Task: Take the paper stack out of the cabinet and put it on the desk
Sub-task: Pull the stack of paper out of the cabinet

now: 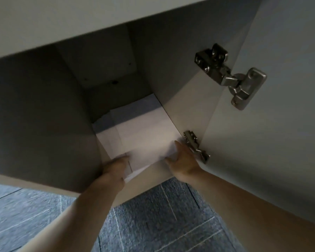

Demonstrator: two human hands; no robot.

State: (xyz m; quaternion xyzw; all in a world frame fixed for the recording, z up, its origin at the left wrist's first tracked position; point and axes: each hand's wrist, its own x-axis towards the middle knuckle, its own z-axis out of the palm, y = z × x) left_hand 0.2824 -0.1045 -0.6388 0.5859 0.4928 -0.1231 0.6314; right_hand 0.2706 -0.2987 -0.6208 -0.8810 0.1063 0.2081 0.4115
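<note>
A white paper stack [144, 142] lies on the floor of the open cabinet [44, 115], its near edge sticking slightly past the cabinet's front lip. My left hand [115, 168] grips the stack's near left corner, thumb on top. My right hand [184, 160] lies against the stack's near right edge with fingers stretched along it; whether it grips is unclear. More white sheets [105, 122] lie deeper inside, partly under the stack.
The cabinet door [271, 133] stands open at the right, with an upper metal hinge [231, 75] and a lower metal hinge [195, 146] right beside my right hand. The desk's underside [62, 20] overhangs above. Grey carpet tiles [162, 220] cover the floor below.
</note>
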